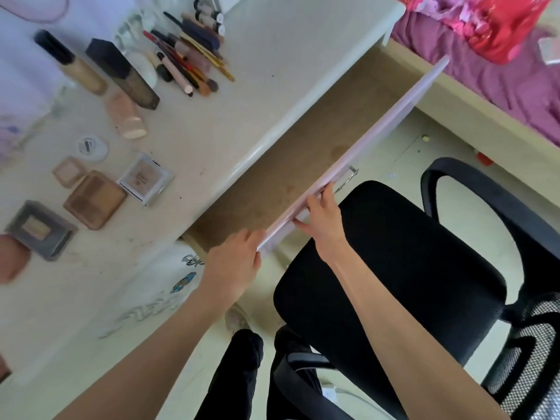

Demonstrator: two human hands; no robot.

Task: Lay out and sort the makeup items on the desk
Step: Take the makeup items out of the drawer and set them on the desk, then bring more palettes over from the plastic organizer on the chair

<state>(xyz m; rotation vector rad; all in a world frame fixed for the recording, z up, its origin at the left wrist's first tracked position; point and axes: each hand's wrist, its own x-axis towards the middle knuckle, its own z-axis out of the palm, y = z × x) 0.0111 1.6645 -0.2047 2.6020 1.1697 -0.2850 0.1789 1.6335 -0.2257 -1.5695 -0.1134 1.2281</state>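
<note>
Makeup lies in groups on the white desk [242, 95]. Several pencils and brushes [188, 53] are piled at the back. Foundation bottles [121, 77] lie to their left. Nearer me are several compacts and palettes [94, 198]. The drawer [291, 165] under the desk stands pulled out and shows a bare brown bottom. My left hand [236, 265] grips the near end of its pale pink front panel [363, 147]. My right hand [321, 213] holds the panel's top edge further along, fingers curled over it.
A black office chair [409, 268] stands right behind the drawer front, with my dark trouser legs [236, 374] beside it. A bed with purple cover [500, 77] and a red bag [491, 22] lies beyond. A metal drawer handle [348, 177] sticks out by my right hand.
</note>
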